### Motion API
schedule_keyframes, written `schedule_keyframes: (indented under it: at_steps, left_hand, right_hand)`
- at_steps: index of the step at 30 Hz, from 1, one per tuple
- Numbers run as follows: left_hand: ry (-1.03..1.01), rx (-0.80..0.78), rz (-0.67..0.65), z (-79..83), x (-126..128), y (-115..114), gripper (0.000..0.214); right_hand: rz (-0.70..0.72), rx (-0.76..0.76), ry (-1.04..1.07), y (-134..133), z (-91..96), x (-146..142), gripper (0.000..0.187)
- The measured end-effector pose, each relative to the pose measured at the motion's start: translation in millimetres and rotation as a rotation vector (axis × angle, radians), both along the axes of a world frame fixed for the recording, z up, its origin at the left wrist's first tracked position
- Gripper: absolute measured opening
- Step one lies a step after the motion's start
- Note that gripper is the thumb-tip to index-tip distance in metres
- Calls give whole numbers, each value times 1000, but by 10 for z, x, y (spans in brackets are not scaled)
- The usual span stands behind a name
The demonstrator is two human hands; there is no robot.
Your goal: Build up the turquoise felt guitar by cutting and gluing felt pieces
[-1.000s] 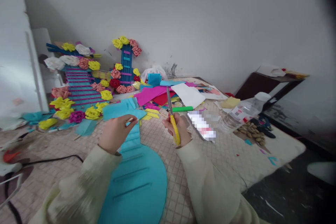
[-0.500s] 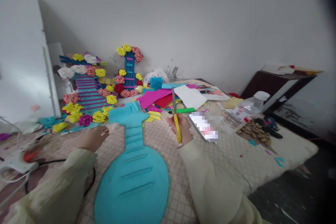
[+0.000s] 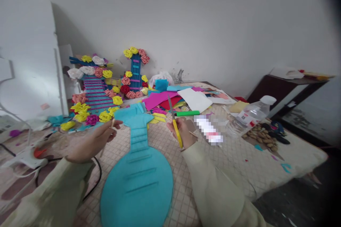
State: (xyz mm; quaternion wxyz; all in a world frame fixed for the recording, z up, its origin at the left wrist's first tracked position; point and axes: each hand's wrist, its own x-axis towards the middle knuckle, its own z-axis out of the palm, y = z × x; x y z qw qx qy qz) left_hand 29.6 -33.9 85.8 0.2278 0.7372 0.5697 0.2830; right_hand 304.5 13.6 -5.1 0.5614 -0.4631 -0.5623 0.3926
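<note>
A blue guitar-shaped cutout lies flat before me, its narrow neck pointing away and dark slits across its body. Left of the neck, my left hand pinches what looks like a thin pale stick; its lower part is mostly hidden by the fingers. My right hand, right of the neck, is closed around yellow-handled scissors, blades pointing up and away. A thin light-coloured end pokes out beside this hand, too small to name surely.
Paper-flower decorations stand behind on the left. Coloured paper sheets, a green marker-like item and a blurred phone lie beyond my right hand. A water bottle and peanuts sit right; a power strip with cables, left.
My left hand has risen and moved right, close to the cutout's top edge, with the thin stick now showing. The scissors have tilted slightly left. The view has shifted a little.
</note>
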Motion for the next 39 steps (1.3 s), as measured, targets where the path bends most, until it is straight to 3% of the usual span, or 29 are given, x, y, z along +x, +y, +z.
schedule_keyframes:
  at_steps: [4,8,14,25,39]
  left_hand:
    - [-58,33,-121,155,333,-108,27]
    - [0,142,-44,342,494,-222,35]
    - [182,241,35,312,544,-157,37]
    - [260,201,-67,119,572,-61,39]
    - [159,255,-144,138,603,-91,29]
  right_hand:
    - [118,-7,-34,-121,40,-101,38]
    - [285,15,-122,-281,68,-181,33]
    - [430,-3,-221,-449,112,-237,31]
    - [367,33,-297,-502,216,-275,30]
    - [213,152,-366,-490,225,-213,40]
